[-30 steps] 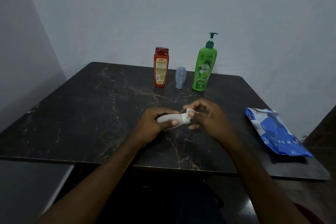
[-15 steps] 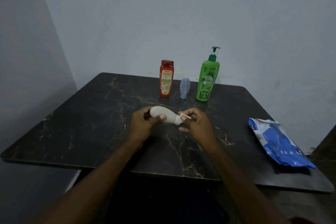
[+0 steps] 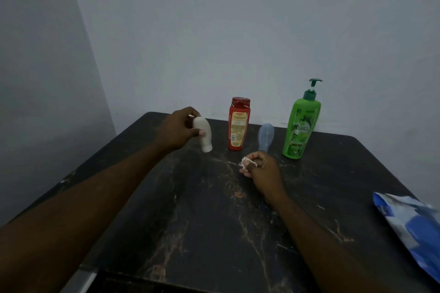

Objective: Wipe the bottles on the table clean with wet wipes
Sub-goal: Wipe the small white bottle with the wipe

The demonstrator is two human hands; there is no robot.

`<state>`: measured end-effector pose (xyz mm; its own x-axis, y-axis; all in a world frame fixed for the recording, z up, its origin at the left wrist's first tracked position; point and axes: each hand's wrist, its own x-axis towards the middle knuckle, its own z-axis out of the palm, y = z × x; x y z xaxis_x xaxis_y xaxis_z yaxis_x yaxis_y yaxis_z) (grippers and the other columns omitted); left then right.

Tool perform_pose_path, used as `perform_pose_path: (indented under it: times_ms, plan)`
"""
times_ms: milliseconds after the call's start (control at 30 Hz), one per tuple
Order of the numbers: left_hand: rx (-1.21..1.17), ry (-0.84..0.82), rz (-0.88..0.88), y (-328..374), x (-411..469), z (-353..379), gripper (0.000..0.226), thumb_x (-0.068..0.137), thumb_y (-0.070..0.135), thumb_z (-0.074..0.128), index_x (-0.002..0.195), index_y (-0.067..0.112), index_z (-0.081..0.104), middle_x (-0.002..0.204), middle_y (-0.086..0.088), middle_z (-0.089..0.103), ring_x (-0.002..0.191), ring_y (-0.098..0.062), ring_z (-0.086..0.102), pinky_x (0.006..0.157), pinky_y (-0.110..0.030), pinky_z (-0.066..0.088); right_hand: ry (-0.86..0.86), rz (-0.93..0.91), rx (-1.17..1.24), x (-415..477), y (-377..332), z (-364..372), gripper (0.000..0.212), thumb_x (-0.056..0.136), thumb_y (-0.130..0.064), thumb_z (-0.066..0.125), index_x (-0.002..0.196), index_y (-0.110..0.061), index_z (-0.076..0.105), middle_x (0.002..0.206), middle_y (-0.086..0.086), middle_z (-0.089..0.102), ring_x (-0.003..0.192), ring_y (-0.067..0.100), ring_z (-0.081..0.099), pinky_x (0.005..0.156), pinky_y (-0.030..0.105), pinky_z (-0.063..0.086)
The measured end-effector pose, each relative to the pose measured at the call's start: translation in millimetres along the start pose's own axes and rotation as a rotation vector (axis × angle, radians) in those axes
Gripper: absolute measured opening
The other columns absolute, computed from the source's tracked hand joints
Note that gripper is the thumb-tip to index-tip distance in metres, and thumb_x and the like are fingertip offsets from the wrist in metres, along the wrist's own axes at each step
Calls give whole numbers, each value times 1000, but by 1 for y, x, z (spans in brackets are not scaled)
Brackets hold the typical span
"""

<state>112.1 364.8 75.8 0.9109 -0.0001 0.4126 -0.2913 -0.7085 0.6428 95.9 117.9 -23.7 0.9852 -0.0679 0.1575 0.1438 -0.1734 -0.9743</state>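
Apparently plastic, rounded bottle [image 3: 204,137] in left hand [image 3: 177,129].

The wipes pack [image 3: 414,223] is blurred and cut off by the right edge; the wet wipe [image 3: 245,163] is mostly hidden inside the right hand [image 3: 262,171], only a crumpled bit showing; the left hand [image 3: 177,129] covers part of the white bottle [image 3: 205,137]; whether its cap touches the table [image 3: 214,221] is unclear; the print on the red bottle [image 3: 238,123] is too small to read.
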Motion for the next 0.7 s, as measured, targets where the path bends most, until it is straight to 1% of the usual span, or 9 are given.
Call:
perform_pose_path:
  times_ms: [33, 133, 200, 300, 433, 533, 600, 700]
  plan:
    - [21, -13, 12, -4, 8, 1, 38, 83, 16, 85, 114, 12, 65, 117, -9, 73, 103, -23, 70, 83, -31, 58, 1, -17, -17, 5, 0, 3, 5, 94, -12, 64, 92, -16, 65, 90, 3, 74, 82, 17, 73, 78, 36, 61]
    - [65, -32, 29, -18, 35, 2, 37, 82, 18, 86, 114, 16, 68, 112, -9, 74, 100, -22, 71, 89, -42, 60, 11, -41, -75, 21, 2, 12, 5, 94, -14, 64, 92, -19, 65, 89, 0, 73, 83, 16, 71, 82, 40, 60]
    - [80, -50, 39, -25, 49, 5, 36, 82, 17, 86, 113, 17, 69, 111, -9, 74, 99, -23, 70, 89, -42, 60, 25, -49, -95, 29, 4, 15, 7, 95, -15, 63, 92, -21, 65, 89, -2, 72, 83, 13, 70, 82, 40, 59]
    - [119, -87, 52, -32, 68, 15, 35, 82, 16, 86, 112, 17, 68, 114, -10, 73, 96, -22, 69, 82, -34, 57, 32, -53, -77, 37, 10, 18, 8, 95, -15, 64, 91, -22, 65, 89, -3, 72, 82, 13, 70, 81, 38, 60]
    - [136, -127, 44, -37, 82, 31, 35, 85, 15, 83, 115, 16, 66, 120, -10, 70, 98, -21, 66, 79, -25, 54, 52, -31, 31, 41, 16, 15, 7, 94, -15, 65, 92, -21, 66, 91, -1, 74, 80, 11, 73, 77, 32, 60]
    - [145, -156, 48, -42, 85, 40, 36, 85, 15, 83, 116, 16, 66, 122, -10, 70, 98, -19, 65, 69, -15, 48, 47, -24, 62, 42, 16, 15, 7, 94, -14, 64, 92, -21, 66, 91, -1, 74, 80, 11, 73, 75, 30, 60]
    - [148, -157, 50, -44, 87, 45, 37, 85, 14, 82, 118, 16, 65, 122, -10, 70, 98, -18, 64, 68, -14, 46, 44, -22, 68, 42, 16, 15, 8, 94, -14, 65, 92, -21, 66, 92, -2, 74, 80, 10, 73, 74, 28, 60]
    - [148, -146, 53, -47, 88, 49, 37, 85, 14, 82, 118, 15, 65, 123, -10, 70, 99, -17, 63, 71, -17, 47, 44, -20, 85, 42, 16, 15, 8, 94, -13, 65, 92, -21, 66, 92, -2, 74, 79, 9, 73, 70, 24, 59]
